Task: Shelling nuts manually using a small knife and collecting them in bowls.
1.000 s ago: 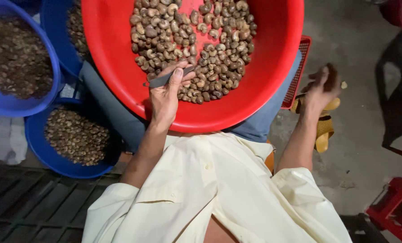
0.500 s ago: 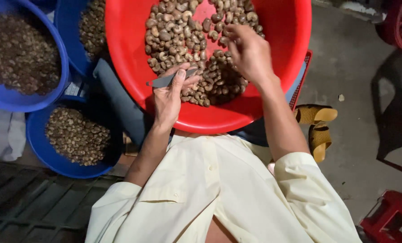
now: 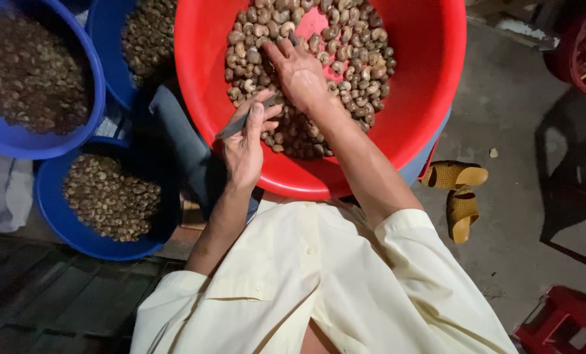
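Note:
A large red basin [image 3: 430, 85] rests on my lap with a heap of brown cashew nuts [image 3: 358, 52] in it. My left hand [image 3: 243, 147] sits at the basin's near left rim and grips a small grey knife [image 3: 235, 124], blade pointing left. My right hand [image 3: 298, 72] reaches across into the nut pile, palm down, fingers spread on the nuts just above my left hand. Whether it has a nut in its fingers is hidden.
Three blue basins stand at the left: one with dark nuts [image 3: 30, 72], one at the top [image 3: 145, 39], one with paler kernels [image 3: 109, 196]. Yellow sandals [image 3: 460, 190] lie on the concrete floor at the right. A red stool [image 3: 562, 321] is at the bottom right.
My right hand has come from out over the floor at the right into the basin and moved left onto the nuts near my left hand. The left hand kept hold of the knife.

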